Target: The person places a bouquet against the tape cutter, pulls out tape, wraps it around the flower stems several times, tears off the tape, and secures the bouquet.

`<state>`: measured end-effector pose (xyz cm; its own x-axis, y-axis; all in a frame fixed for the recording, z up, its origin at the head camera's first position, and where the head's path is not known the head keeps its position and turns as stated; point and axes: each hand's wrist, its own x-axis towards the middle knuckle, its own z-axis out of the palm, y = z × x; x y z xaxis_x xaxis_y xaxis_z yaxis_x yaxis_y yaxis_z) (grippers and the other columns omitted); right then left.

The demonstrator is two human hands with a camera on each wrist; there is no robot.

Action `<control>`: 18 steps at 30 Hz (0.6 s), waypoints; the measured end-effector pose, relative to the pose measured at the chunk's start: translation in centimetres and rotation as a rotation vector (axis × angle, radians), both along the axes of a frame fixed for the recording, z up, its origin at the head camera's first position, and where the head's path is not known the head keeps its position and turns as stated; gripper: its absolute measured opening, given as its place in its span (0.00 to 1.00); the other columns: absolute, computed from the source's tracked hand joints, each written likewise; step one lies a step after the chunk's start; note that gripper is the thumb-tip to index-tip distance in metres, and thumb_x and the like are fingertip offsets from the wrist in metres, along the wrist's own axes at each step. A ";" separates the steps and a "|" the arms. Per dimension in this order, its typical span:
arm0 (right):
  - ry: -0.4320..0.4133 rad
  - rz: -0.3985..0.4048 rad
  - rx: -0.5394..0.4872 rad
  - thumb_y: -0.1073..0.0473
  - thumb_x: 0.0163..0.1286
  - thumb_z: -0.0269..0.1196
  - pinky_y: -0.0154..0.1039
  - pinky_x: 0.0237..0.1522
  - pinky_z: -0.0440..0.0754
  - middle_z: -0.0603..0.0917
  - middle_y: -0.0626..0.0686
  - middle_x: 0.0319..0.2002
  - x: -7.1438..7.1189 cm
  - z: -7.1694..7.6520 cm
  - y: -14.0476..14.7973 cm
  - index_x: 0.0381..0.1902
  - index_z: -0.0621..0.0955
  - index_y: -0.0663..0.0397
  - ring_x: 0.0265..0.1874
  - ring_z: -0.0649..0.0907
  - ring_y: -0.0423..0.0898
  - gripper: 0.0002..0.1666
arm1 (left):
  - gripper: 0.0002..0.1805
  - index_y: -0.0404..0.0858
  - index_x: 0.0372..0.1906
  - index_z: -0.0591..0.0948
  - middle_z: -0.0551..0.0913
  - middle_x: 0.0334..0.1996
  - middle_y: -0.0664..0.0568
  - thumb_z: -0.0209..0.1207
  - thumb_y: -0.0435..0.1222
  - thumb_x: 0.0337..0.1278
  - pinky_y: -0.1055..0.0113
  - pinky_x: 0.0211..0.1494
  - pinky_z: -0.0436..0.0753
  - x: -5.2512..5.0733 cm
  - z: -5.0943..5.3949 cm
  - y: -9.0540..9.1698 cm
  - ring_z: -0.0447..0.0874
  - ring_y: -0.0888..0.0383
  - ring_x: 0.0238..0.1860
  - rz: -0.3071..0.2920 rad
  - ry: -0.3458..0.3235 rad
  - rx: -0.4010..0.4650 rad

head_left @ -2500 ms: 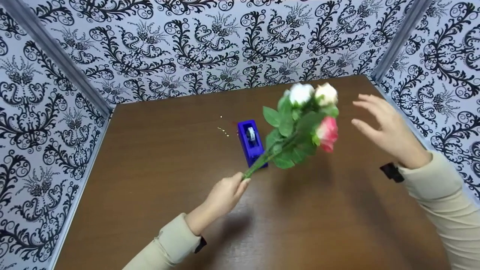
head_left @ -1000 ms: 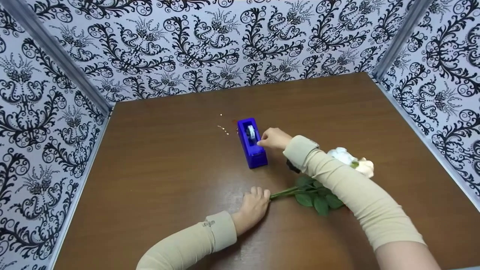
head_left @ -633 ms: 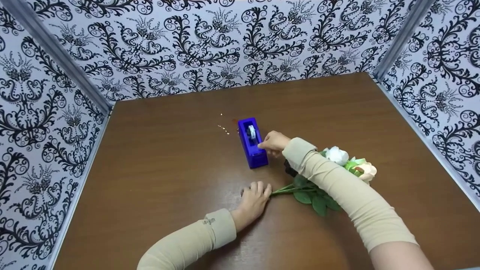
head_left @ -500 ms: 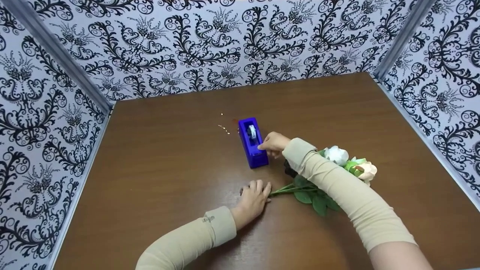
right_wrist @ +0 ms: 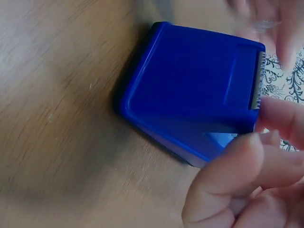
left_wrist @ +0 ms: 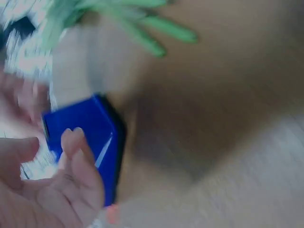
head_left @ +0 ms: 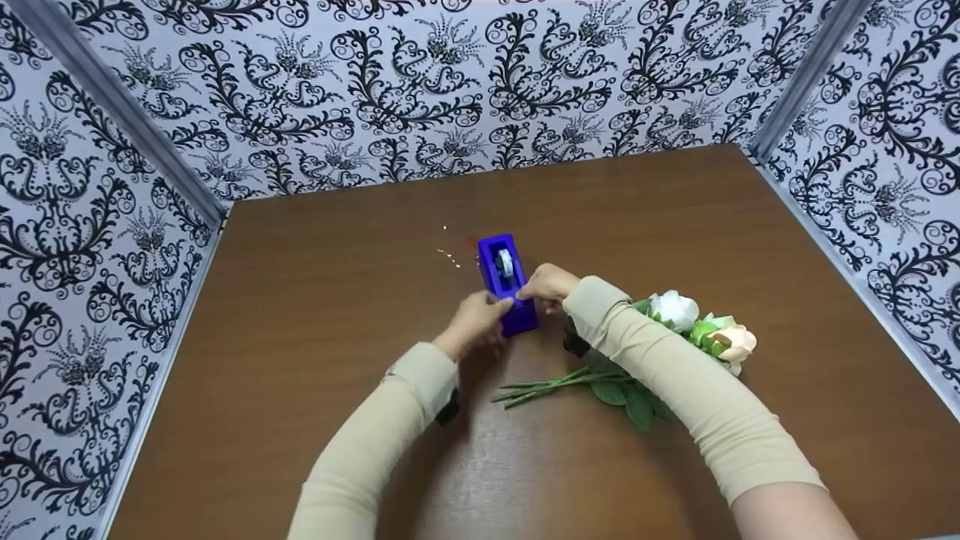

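Note:
A blue tape dispenser (head_left: pixel 517 319) with a roll of tape (head_left: pixel 504 262) stands on the table. My right hand (head_left: pixel 551 286) is at its right side, thumb and forefinger close together by the top behind the toothed cutter (right_wrist: pixel 259 80); whether they pinch tape is hidden. From the left, my left hand (head_left: pixel 474 319) reaches to the dispenser's front end. Thumb and fingers of that hand stand apart in the left wrist view. A faint clear glint shows near it in the right wrist view, too blurred to name. Artificial roses (head_left: pixel 673 309) lie partly under my right forearm.
The green stems (head_left: pixel 540 390) of the roses point left across the brown table (head_left: pixel 315 360), in front of the dispenser. Small pale specks (head_left: pixel 450 257) lie left of it. Patterned walls (head_left: pixel 420 90) close off the back and both sides.
My left hand has let go of the rose stems and moved up to the dispenser. Earlier it laid the roses down on the table. The right hand came to the dispenser and stays there.

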<state>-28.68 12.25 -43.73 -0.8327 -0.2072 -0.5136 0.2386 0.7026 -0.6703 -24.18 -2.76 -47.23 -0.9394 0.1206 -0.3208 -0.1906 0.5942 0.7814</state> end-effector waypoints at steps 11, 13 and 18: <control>-0.163 -0.109 -0.175 0.63 0.54 0.61 0.28 0.12 0.63 0.62 0.44 0.07 -0.5 0.5 0.5 0.10 0.66 0.51 0.06 0.62 0.36 0.19 | 0.09 0.33 0.35 0.79 0.75 0.15 0.50 0.56 0.37 0.58 0.58 0.25 0.80 -0.2 1.8 0.2 0.68 0.61 0.10 0.130 -0.169 0.299; -0.207 -0.146 -0.225 0.65 0.53 0.60 0.28 0.10 0.62 0.61 0.43 0.06 -0.7 0.7 0.4 0.08 0.66 0.51 0.06 0.61 0.36 0.20 | 0.08 0.34 0.34 0.78 0.75 0.15 0.50 0.56 0.37 0.59 0.59 0.25 0.80 -0.3 1.9 0.1 0.68 0.61 0.10 0.125 -0.201 0.311; -0.249 -0.230 -0.416 0.66 0.56 0.56 0.27 0.10 0.57 0.60 0.42 0.06 -0.7 1.9 0.0 0.11 0.69 0.53 0.06 0.59 0.34 0.16 | 0.08 0.38 0.32 0.74 0.75 0.15 0.50 0.54 0.40 0.61 0.65 0.19 0.73 -0.3 1.7 -0.2 0.69 0.60 0.11 0.097 -0.262 0.335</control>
